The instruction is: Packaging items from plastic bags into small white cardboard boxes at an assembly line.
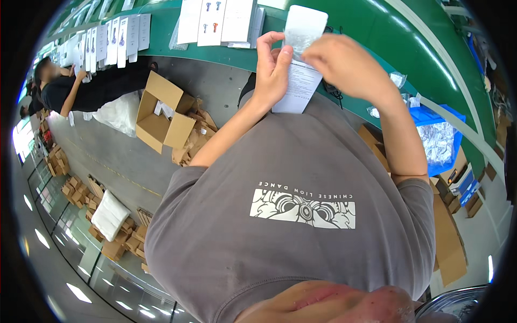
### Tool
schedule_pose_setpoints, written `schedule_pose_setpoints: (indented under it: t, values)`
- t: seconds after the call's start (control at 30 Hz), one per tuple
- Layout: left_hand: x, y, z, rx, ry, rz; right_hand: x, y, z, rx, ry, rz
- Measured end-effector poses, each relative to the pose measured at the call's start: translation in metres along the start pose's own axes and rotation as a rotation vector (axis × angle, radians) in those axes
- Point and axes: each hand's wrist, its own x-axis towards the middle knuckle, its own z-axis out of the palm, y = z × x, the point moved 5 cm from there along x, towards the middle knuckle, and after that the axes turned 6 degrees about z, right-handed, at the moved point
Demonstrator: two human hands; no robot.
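A slim white box (297, 89) with small print on its face stands tilted in front of my chest, its rounded flap (306, 20) raised at the far end. My left hand (272, 75) is closed round the box's left side, thumb along its edge. Crinkled clear plastic, which looks like a small bag (299, 42), shows at the box's mouth below the flap. My right hand (344, 63) is slightly blurred, its fingers curled and pinched at that plastic; the fingertips are partly hidden. What is inside the plastic cannot be made out.
The green table (366, 27) carries a stack of white printed boxes (218, 24) on the left. A blue bin (458, 119) of clear bags is at the right. Dark cables (333, 94) lie beside the box. An open carton (156, 116) stands on the floor; a person (81, 94) works at far left.
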Motion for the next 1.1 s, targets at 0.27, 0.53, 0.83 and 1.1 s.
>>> schedule_pose_setpoints:
  t: [0.27, 0.53, 0.83, 1.1]
  values:
    - [0.011, 0.009, 0.011, -0.009, -0.003, 0.037, 0.029, 0.001, -0.007, -0.127, -0.904, 0.28]
    - [0.025, 0.013, -0.001, 0.057, 0.08, 0.071, -0.015, -0.041, -0.045, -0.073, 0.06, -0.083]
    - [0.014, 0.012, 0.013, -0.04, 0.089, -0.055, 0.006, -0.005, 0.0, -0.082, -0.117, -0.001]
    - [0.009, 0.003, 0.007, 0.177, -0.157, -0.042, -0.04, 0.076, 0.0, 0.624, 0.38, 0.289]
